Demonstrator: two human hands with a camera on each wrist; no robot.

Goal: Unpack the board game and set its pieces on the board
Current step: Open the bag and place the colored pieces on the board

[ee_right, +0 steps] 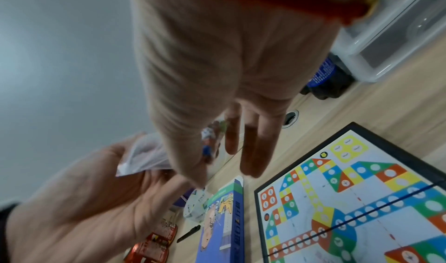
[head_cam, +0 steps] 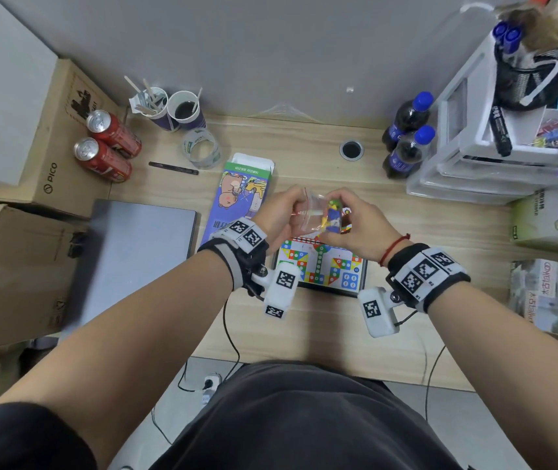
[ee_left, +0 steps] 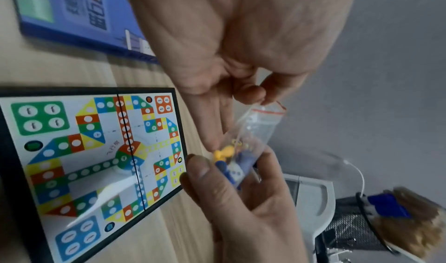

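Pinching the bag (ee_left: 255,126), both hands' (head_cam: 281,212) (head_cam: 355,225) grip; only wrist views reveal the board's (ee_left: 91,152) centre.

Both bare forearms reach forward over the desk, each wrist wrapped in a black strap carrying white marker blocks. The left hand (head_cam: 279,212) is raised, its fingers curled and pinching the top of a small clear plastic bag (head_cam: 318,212). The right hand (head_cam: 359,225) cups that bag's lower end, fingers (ee_left: 200,169) curled round it.
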